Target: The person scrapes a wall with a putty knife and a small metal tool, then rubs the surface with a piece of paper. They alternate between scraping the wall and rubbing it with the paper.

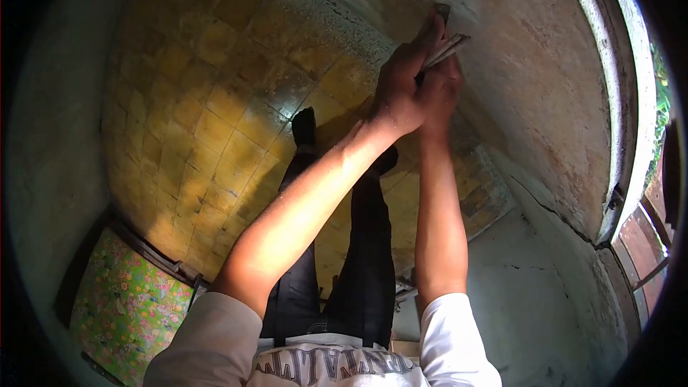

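Both my hands are raised close together in front of the peeling wall [545, 93]. My left hand [401, 93] is closed, its fingers reaching up toward the plaster around something I cannot make out. A small dark flat piece [443, 11] shows at those fingertips, against or very near the wall. My right hand [443, 86] is closed beside and partly behind the left. From between the hands sticks a thin, pale, flat strip [450, 49], pointing up and right; it appears to be in the right hand. Its lower end is hidden.
Yellow tiles [222, 129] cover the floor, where my feet stand near the wall's base. A green flowered cushioned surface [129, 294] with a dark frame is at lower left. On the right, a bright window opening [648, 115] has a pale frame. Cracks run along the wall.
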`<state>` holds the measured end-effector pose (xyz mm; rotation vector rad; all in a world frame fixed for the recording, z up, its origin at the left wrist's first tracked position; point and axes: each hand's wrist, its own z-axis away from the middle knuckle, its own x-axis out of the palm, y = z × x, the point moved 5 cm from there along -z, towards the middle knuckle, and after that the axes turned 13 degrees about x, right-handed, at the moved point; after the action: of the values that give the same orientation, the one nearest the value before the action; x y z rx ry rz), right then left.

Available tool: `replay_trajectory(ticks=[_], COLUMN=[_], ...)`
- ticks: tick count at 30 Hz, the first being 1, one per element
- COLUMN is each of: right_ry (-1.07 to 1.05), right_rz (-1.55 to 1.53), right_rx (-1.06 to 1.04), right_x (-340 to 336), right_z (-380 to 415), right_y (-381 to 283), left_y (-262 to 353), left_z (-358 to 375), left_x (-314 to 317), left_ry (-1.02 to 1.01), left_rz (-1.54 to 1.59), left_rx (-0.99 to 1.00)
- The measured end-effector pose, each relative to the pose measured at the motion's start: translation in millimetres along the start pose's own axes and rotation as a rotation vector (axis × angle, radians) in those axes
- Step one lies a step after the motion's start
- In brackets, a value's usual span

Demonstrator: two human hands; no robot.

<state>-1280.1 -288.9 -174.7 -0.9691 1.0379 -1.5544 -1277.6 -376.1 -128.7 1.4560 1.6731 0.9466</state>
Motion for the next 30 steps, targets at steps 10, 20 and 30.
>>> replay_trajectory(ticks=[10,20,30], right_ry=[0.127,0.083,0.004], right_rz=[0.219,-0.046,0.116], right_rx=[-0.014,0.159,0.154], right_x=[0.9,-1.7,8.2], right_z=[9.6,8.9,2.4], right_y=[-12.3,11.1,2.7], left_y=[-13.7,-15.6,-21.9], left_z=[7.2,8.9,5.1], left_x=[1.8,-1.0,-9.1], left_ry=[-0.033,-0.011,-0.015], left_rz=[-0.021,-0.001,0.031], left_rx=[-0.089,-0.091,-0.167])
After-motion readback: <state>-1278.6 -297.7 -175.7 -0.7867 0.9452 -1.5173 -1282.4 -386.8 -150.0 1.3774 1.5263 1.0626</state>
